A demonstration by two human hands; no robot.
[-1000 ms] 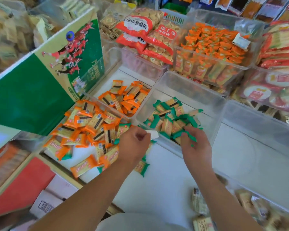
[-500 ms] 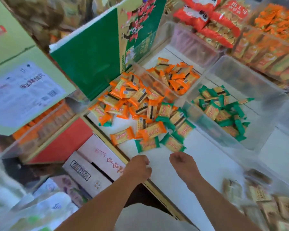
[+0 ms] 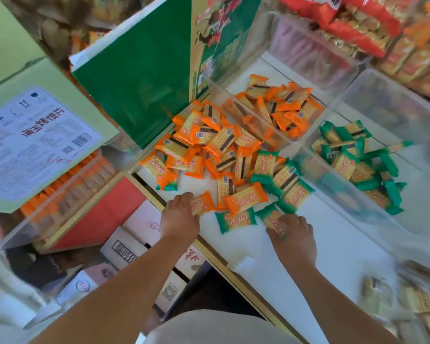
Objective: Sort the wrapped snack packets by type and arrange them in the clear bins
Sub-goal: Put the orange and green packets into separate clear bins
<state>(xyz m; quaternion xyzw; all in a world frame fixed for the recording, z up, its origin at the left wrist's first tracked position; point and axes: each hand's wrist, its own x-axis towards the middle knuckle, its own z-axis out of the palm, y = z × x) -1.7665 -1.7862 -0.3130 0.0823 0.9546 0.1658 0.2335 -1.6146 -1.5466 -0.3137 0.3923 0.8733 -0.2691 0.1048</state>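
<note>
A loose pile of orange and green snack packets lies on the white shelf. My left hand lies on an orange packet at the pile's near edge, fingers over its left end. My right hand covers a green packet with curled fingers. Another green packet lies between my hands. A clear bin behind the pile holds orange packets. To its right, a second clear bin holds green packets.
A green carton stands left of the pile. Cardboard boxes sit below the shelf edge. More bins with orange and red snack packs stand behind. Pale packets lie blurred at the lower right.
My view swung left and down. Both hands pulled back from the green bin, then reached forward onto the near edge of the loose pile, left onto an orange packet, right onto a green one.
</note>
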